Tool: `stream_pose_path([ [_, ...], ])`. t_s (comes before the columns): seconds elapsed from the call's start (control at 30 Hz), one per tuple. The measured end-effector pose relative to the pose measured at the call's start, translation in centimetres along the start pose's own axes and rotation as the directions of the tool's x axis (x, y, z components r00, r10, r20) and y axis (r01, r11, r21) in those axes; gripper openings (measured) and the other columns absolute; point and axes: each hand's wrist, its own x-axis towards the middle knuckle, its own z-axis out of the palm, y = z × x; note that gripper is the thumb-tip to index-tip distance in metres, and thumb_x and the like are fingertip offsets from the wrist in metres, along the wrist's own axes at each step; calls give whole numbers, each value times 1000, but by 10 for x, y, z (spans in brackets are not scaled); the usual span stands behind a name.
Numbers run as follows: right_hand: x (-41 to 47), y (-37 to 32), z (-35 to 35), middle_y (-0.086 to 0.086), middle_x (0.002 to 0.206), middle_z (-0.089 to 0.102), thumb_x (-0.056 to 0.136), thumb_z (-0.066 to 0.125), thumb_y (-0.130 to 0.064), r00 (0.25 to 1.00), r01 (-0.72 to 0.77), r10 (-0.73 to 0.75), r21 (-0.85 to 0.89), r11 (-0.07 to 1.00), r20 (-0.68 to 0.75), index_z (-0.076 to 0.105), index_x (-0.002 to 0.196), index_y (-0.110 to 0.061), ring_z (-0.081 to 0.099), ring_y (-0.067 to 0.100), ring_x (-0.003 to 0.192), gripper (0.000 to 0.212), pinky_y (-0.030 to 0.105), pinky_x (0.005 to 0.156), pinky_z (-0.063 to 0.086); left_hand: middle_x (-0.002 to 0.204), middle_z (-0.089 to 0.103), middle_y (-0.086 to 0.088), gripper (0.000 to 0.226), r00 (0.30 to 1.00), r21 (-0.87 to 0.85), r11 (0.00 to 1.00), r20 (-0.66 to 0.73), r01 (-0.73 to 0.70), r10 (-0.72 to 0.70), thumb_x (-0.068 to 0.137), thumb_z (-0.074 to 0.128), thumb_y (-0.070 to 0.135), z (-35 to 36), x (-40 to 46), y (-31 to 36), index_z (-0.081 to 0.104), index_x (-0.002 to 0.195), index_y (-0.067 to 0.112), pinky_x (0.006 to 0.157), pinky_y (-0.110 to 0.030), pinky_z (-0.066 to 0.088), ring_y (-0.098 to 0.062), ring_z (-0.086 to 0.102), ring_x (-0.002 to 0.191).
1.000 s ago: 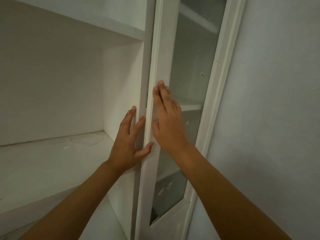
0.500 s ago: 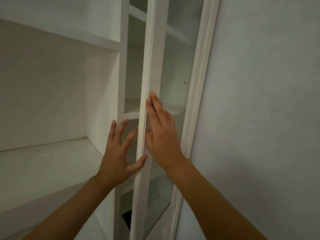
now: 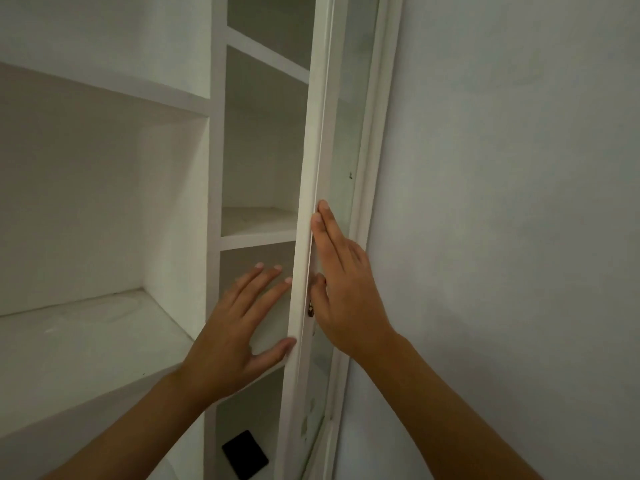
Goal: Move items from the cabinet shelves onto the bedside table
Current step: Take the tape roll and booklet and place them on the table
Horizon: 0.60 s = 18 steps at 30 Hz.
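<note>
The cabinet door [image 3: 311,202] is flanked by two flat, empty hands: left hand [image 3: 235,327] inside, right hand [image 3: 343,289] against the glass side. A black item [image 3: 245,454] lies on a lower shelf. The door should be swung fully clear before reaching.

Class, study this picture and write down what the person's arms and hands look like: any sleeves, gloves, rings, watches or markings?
Both forearms are bare as far as the frame shows, with no sleeves. The left hand and right hand wear no gloves. No rings, watch, bracelet or markings are visible. Nails look short and unpainted.
</note>
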Motion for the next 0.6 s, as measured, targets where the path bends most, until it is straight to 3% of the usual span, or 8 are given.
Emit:
stream_pose_path([
  [0.17,-12,10,-24,7,176,15,108,48,-25,1000,3,-2,-43,999,23,16,165,-8,22,22,161,68,56,121,37,173,20,12,80,995,-57,994,-30,-93,91,100,50,65,20,5,14,18,167,32,124,-48,29,-19,21,161],
  [0.33,-28,22,-50,8,174,21,106,55,-16,999,-41,43,-117,992,15,20,165,-6,24,19,160,70,51,122,36,173,20,12,81,988,-154,976,-61,-151,143,99,52,64,40,16,34,18,167,35,121,-44,29,-18,22,160],
  [0.47,-39,28,-71,11,172,28,99,64,-6,998,-54,55,-163,985,1,27,163,-3,27,17,159,74,46,123,35,170,31,-1,82,981,-233,954,-75,-190,177,95,64,53,57,25,49,30,164,23,118,-56,40,-29,33,156],
  [0.6,-49,34,-93,10,171,29,103,61,-21,996,-81,88,-208,975,28,29,163,-3,28,19,159,70,45,124,33,169,32,-4,83,978,-291,934,-73,-209,196,94,68,50,75,34,61,33,163,20,113,-63,44,-32,35,154],
])
